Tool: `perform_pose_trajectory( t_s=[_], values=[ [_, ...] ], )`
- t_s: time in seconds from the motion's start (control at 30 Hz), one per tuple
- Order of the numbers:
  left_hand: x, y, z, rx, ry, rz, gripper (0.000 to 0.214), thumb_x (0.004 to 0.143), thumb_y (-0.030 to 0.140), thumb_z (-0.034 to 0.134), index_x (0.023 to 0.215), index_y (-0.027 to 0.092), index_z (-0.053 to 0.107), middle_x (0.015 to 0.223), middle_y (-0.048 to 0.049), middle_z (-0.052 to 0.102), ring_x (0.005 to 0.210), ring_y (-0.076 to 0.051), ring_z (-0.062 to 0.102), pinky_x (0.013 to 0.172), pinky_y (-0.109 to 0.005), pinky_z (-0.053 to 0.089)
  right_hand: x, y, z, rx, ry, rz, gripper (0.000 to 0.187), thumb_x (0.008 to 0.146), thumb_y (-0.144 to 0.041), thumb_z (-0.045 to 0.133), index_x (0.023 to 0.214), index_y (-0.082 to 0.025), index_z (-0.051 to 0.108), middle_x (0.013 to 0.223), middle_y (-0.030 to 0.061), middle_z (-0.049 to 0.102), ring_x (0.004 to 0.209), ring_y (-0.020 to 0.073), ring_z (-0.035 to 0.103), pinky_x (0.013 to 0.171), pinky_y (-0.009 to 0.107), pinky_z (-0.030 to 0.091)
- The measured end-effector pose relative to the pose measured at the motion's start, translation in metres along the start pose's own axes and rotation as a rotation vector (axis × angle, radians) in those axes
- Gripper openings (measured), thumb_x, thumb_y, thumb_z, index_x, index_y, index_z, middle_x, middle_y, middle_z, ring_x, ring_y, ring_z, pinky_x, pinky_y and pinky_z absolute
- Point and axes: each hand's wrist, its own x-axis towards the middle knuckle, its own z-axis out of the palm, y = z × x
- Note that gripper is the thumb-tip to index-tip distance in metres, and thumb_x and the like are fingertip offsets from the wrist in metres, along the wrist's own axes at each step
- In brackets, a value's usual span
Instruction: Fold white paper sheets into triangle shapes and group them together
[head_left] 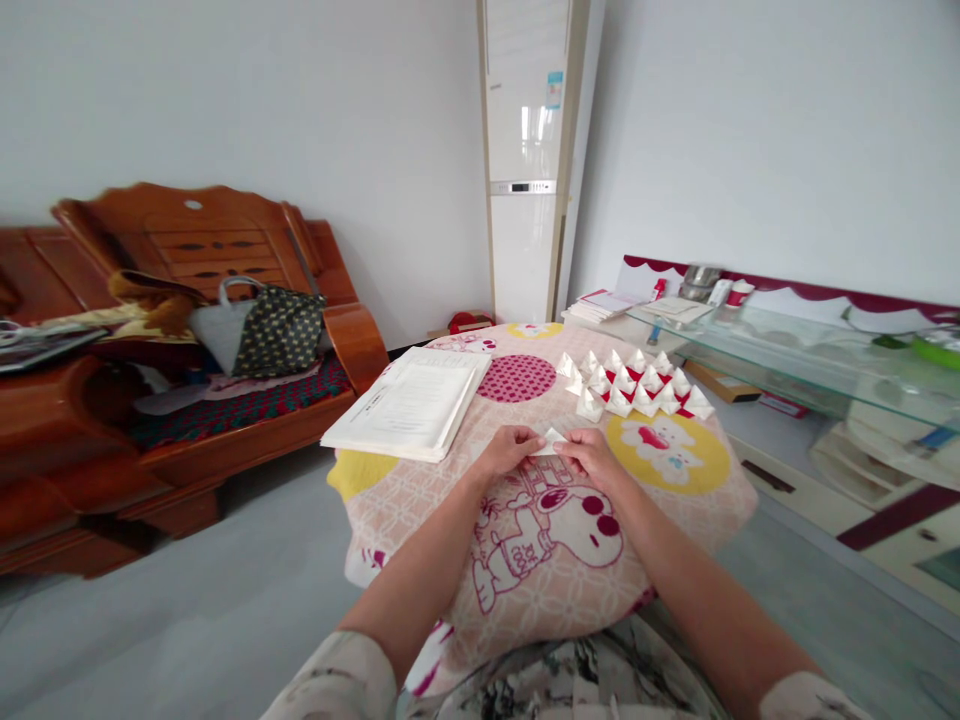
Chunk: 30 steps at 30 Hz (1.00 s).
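Left fingers (531, 444) and right fingers (571, 446) pinch apparently folded white paper (553, 440).

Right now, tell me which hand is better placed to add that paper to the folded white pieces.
Probably the right hand: both hands pinch the paper, but the right is nearer the folded white pieces. The left hand is farther away, toward the paper stack.
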Motion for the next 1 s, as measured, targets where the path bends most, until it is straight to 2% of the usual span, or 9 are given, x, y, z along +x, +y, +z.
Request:
perform_pose_trajectory(
  t_s=[0.13, 0.3, 0.4, 0.53, 0.67, 1.0],
  values=[
    [0.0014, -0.0030, 0.0070, -0.009, 0.011, -0.018, 0.037, 0.074, 0.049, 0.073, 0.073, 0.014, 0.060, 0.052, 0.0034, 0.056, 0.044, -0.008, 0.049, 0.044, -0.019, 0.033, -0.0008, -0.0022, 0.0020, -0.005, -0.043, 0.003, 0.034, 0.069, -0.043, 0.070, 0.051, -0.019, 0.054, 0.041, -0.0036, 0.047, 0.036, 0.0084, 0.038, 0.038, 0.023, 0.025],
    [-0.0022, -0.0021, 0.0088, -0.178, 0.116, -0.069, 0.031, 0.073, 0.041, 0.073, 0.067, 0.014, 0.059, 0.049, 0.0042, 0.053, 0.040, -0.005, 0.043, 0.042, -0.019, 0.032, 0.0006, 0.0012, 0.0017, 0.098, -0.033, -0.019, 0.046, 0.078, -0.057, 0.063, 0.055, -0.018, 0.057, 0.044, -0.0025, 0.051, 0.035, 0.0081, 0.040, 0.038, 0.022, 0.028],
    [-0.0031, -0.0004, 0.0094, -0.269, 0.155, -0.108, 0.027, 0.071, 0.036, 0.074, 0.065, 0.013, 0.060, 0.048, 0.0036, 0.052, 0.039, -0.006, 0.042, 0.042, -0.019, 0.033, 0.0004, 0.0023, 0.0013, 0.091, -0.063, -0.032, 0.037, 0.073, -0.050, 0.071, 0.059, -0.017, 0.061, 0.049, -0.0018, 0.056, 0.039, 0.0084, 0.045, 0.040, 0.022, 0.032],
    [-0.0034, 0.0015, 0.0107, -0.326, 0.154, -0.122, 0.023, 0.072, 0.030, 0.074, 0.066, 0.011, 0.063, 0.051, 0.0018, 0.055, 0.043, -0.006, 0.046, 0.044, -0.019, 0.036, -0.0006, 0.0009, 0.0017, 0.078, -0.051, -0.012, 0.029, 0.068, -0.042, 0.075, 0.061, -0.017, 0.062, 0.051, -0.0014, 0.059, 0.040, 0.0088, 0.048, 0.041, 0.021, 0.034],
    [-0.0035, 0.0020, 0.0103, -0.317, 0.147, -0.144, 0.023, 0.072, 0.030, 0.074, 0.066, 0.011, 0.064, 0.055, 0.0004, 0.059, 0.045, -0.007, 0.050, 0.046, -0.019, 0.039, -0.0011, -0.0004, 0.0020, 0.089, -0.066, -0.030, 0.030, 0.071, -0.042, 0.072, 0.061, -0.017, 0.062, 0.051, -0.0019, 0.058, 0.040, 0.0082, 0.047, 0.040, 0.021, 0.034],
    [-0.0049, 0.0009, 0.0079, -0.258, 0.077, -0.127, 0.031, 0.070, 0.038, 0.077, 0.063, 0.012, 0.061, 0.055, -0.0008, 0.062, 0.042, -0.006, 0.050, 0.045, -0.018, 0.037, -0.0006, 0.0011, -0.0003, 0.098, -0.091, -0.047, 0.035, 0.080, -0.048, 0.067, 0.065, -0.017, 0.062, 0.052, -0.0022, 0.058, 0.039, 0.0079, 0.045, 0.040, 0.021, 0.032]
  ],
)
